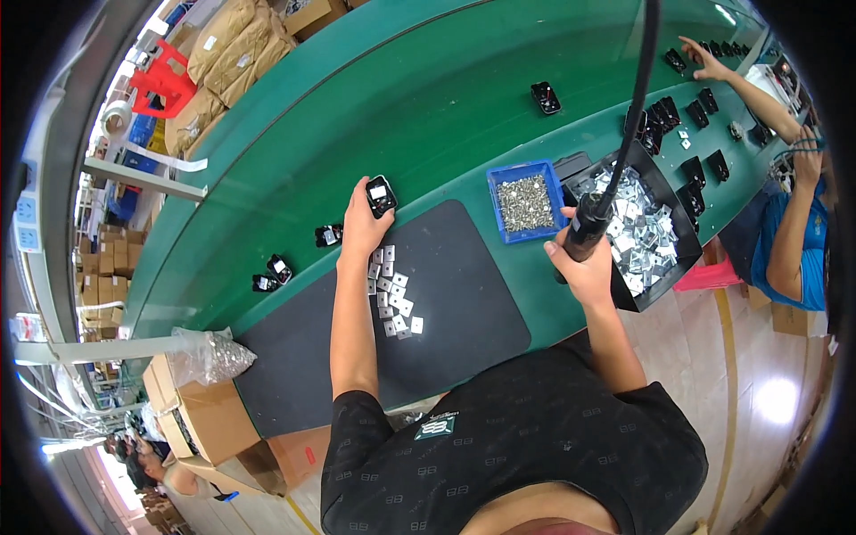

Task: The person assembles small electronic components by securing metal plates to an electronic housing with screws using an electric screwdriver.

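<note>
The left hand [364, 223] is closed on a black housing [382, 198], fingers along its left side and thumb at its near end; whether the housing is lifted or resting on the green surface [446, 98] cannot be told. The right hand [587, 272] is wrapped around a black cylindrical tool [588, 223]; a black cable [644, 80] rises from the tool's upper end; the working tip is not visible.

The governing relation is the lateral offset between tool and housing; the housing lies to the left of the right-hand grip and slightly farther from the person, the two well apart; the blue tray [524, 168] of screws [524, 203] sits between them. The housing's long axis points roughly away from the person; its exposed face, with a pale piece inside, is turned toward the camera; the tool's axis leans, upper end to the right and away from the person. The left hand alone touches the housing; by judgement, any approach of the tool to it would call for leftward travel past the tray.

Loose metal plates [392, 290] lie on the dark mat [464, 294] by the left forearm; more fill the black bin [670, 282] beside the right hand.
</note>
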`<state>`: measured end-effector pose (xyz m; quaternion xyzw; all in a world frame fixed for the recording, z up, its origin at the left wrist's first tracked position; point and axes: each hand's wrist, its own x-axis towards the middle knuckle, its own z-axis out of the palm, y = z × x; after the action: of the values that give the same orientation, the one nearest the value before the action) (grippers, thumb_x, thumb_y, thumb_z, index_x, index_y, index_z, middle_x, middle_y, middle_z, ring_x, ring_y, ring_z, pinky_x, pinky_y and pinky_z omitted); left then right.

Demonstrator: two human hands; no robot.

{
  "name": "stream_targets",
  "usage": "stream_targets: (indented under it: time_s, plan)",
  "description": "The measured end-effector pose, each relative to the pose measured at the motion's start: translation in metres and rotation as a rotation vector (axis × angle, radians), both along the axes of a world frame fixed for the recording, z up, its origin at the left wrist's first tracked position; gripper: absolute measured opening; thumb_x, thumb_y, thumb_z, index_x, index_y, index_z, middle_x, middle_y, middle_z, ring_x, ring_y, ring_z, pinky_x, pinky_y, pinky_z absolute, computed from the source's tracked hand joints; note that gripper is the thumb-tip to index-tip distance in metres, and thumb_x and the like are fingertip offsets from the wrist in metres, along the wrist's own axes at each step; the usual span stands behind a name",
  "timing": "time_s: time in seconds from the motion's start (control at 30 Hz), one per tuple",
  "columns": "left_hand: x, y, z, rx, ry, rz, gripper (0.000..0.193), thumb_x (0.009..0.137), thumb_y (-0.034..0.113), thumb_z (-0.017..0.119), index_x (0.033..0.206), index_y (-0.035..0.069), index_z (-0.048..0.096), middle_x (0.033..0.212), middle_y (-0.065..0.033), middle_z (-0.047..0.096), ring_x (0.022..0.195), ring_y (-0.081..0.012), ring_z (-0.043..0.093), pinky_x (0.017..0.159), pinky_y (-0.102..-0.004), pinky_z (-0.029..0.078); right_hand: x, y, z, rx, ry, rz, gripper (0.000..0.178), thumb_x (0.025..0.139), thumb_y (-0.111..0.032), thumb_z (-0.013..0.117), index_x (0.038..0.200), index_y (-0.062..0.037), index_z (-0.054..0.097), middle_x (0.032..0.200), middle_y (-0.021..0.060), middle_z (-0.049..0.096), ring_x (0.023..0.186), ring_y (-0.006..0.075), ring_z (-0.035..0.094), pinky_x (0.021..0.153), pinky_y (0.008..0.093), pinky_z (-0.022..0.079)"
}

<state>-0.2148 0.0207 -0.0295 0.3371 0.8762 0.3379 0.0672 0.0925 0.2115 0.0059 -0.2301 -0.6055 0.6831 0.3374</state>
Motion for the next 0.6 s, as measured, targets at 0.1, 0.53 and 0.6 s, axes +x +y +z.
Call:
stream_targets:
  time_s: [0.1, 0.53, 0.6]
  plan:
    - [-0.008, -0.011, -0.008, -0.355, 0.279, 0.062, 0.082, 0.079, 0.036, 0.069, 0.143, 0.007, 0.029, 0.144, -0.0231, 0.035, 0.138, -0.0399, 0.025, 0.108, -0.0659, 0.011, -0.003, 0.006, 0.002, 0.032, -0.073, -0.001, 0.050, 0.077, 0.004, 0.069, 0.121, 0.0057, 0.046, 0.075, -0.0026, 0.054, 0.066, 0.0047, 0.051, 0.064, 0.0209, 0.042]
    - [0.110, -0.105, 0.005, -0.071, 0.252, 0.070, 0.042, 0.073, 0.020, 0.074, 0.110, 0.006, 0.061, 0.112, -0.0104, 0.058, 0.105, -0.0296, 0.053, 0.090, -0.0411, 0.039, -0.014, 0.020, -0.016, 0.147, 0.012, -0.104, 0.060, 0.079, 0.005, 0.068, 0.132, 0.0015, 0.038, 0.110, 0.0101, 0.059, 0.097, 0.0142, 0.059, 0.089, 0.0277, 0.046]
    - [0.128, -0.110, 0.001, -0.076, 0.219, 0.096, 0.043, 0.070, 0.021, 0.077, 0.108, 0.008, 0.062, 0.111, -0.0104, 0.056, 0.104, -0.0301, 0.052, 0.090, -0.0410, 0.039, -0.019, 0.020, -0.016, 0.146, 0.011, -0.072, 0.062, 0.080, 0.005, 0.067, 0.133, 0.0028, 0.036, 0.120, 0.0126, 0.055, 0.109, 0.0177, 0.056, 0.097, 0.0298, 0.042]
